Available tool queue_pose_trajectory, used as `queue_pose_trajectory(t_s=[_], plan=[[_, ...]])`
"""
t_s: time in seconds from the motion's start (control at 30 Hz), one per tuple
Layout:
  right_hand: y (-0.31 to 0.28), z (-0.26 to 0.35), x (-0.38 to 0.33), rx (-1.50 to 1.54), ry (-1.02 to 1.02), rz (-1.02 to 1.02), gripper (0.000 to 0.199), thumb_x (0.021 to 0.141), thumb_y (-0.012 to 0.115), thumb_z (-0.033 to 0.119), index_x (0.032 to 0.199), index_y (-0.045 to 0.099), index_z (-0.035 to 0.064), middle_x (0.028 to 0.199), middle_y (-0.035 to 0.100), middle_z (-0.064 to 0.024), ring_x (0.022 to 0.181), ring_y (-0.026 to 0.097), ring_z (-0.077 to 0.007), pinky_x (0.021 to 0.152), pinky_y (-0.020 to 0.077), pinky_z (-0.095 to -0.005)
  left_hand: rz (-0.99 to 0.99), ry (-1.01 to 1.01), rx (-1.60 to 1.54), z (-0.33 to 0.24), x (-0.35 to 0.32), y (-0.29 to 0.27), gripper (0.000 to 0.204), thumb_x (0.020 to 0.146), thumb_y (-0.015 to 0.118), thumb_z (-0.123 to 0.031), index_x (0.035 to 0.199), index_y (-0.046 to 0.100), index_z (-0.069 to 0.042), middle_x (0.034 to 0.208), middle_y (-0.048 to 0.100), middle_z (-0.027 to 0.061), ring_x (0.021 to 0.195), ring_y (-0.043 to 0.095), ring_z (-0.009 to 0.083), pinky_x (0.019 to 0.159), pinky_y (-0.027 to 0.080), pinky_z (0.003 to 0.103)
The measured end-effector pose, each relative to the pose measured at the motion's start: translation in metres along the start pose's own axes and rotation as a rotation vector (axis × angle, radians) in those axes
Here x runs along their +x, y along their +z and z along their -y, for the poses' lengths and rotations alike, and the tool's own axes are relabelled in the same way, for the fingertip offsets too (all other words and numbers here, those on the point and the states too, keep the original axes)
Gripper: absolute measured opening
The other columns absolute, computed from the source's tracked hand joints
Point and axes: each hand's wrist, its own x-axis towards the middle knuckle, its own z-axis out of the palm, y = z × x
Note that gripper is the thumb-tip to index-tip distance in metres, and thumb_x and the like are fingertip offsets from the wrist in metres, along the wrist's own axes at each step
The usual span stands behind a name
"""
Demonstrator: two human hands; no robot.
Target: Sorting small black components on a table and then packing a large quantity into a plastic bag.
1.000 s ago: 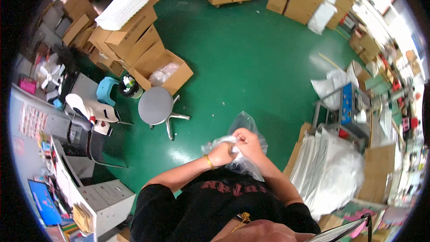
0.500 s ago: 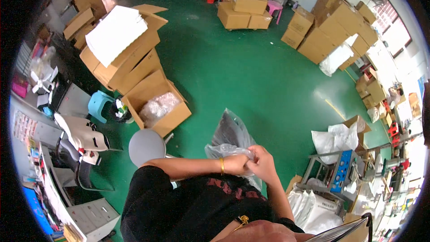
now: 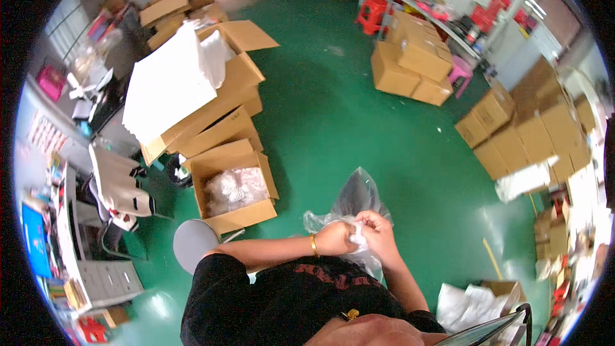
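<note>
A clear plastic bag (image 3: pixel 360 197) hangs in front of my body, with something grey or dark showing through it. Its gathered neck is closed in my left hand (image 3: pixel 334 238), which wears a gold bracelet at the wrist. My right hand (image 3: pixel 379 236) pinches the bunched, whitish plastic right beside the left fingers. Loose folds of the bag stick out to the left of the hands and hang below them. What exactly lies inside the bag I cannot make out.
An open carton (image 3: pixel 236 198) holding clear bagged items stands to the left, beside a grey round stool (image 3: pixel 195 245). Behind it, stacked cartons carry white sheets (image 3: pixel 172 90). More cartons (image 3: pixel 413 57) stand ahead and at right. White sacks (image 3: pixel 471 307) lie at lower right.
The view has turned, so the room's contents sit differently in it. My hands stay together on the bag; more bunched whitish plastic shows between them.
</note>
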Motion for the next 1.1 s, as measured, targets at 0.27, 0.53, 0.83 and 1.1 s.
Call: queue_pose_trajectory(t_s=[0.27,0.53,0.83,1.1], plan=[[-0.078,0.05,0.173,0.35,0.284,0.151,0.021,0.064,0.05,-0.001,0.084,0.055,0.0002,0.067,0.049,0.0012,0.056,0.044,-0.0058,0.047,0.0335,-0.0184,-0.007,0.18,-0.402,0.03,0.159,-0.111,0.019,0.062,0.067,-0.015,0.076,0.06,-0.003,0.069,0.061,0.011,0.063,0.058,0.0151,0.057,0.045,0.03],[-0.12,0.08,0.36,0.07,-0.069,-0.023,0.032,0.072,0.056,0.002,0.104,0.052,0.0014,0.081,0.052,-0.0003,0.071,0.049,-0.0078,0.063,0.04,-0.0203,-0.059,0.247,-0.171,0.053,0.326,-0.224,0.023,0.055,0.062,-0.007,0.077,0.062,-0.002,0.072,0.06,0.0162,0.068,0.058,0.0339,0.062,0.046,0.04],[-0.155,0.065,0.59,-0.293,-0.156,0.12,0.034,0.073,0.05,0.0,0.106,0.056,0.0015,0.095,0.059,-0.0106,0.085,0.055,-0.0154,0.074,0.0436,-0.0262,-0.058,0.189,0.005,0.164,0.481,-0.343,0.014,0.057,0.062,-0.009,0.068,0.055,-0.003,0.065,0.056,0.0142,0.062,0.055,0.0302,0.056,0.043,0.038],[-0.172,0.089,0.829,-0.105,-0.192,0.242,0.033,0.073,0.04,-0.003,0.1,0.059,-0.0027,0.092,0.062,-0.009,0.081,0.057,-0.0139,0.074,0.0436,-0.0255,-0.53,0.364,-0.16,0.21,0.601,-0.497,0.015,0.065,0.063,0.0,0.062,0.048,-0.003,0.061,0.049,0.0073,0.055,0.048,0.0171,0.05,0.038,0.029]])
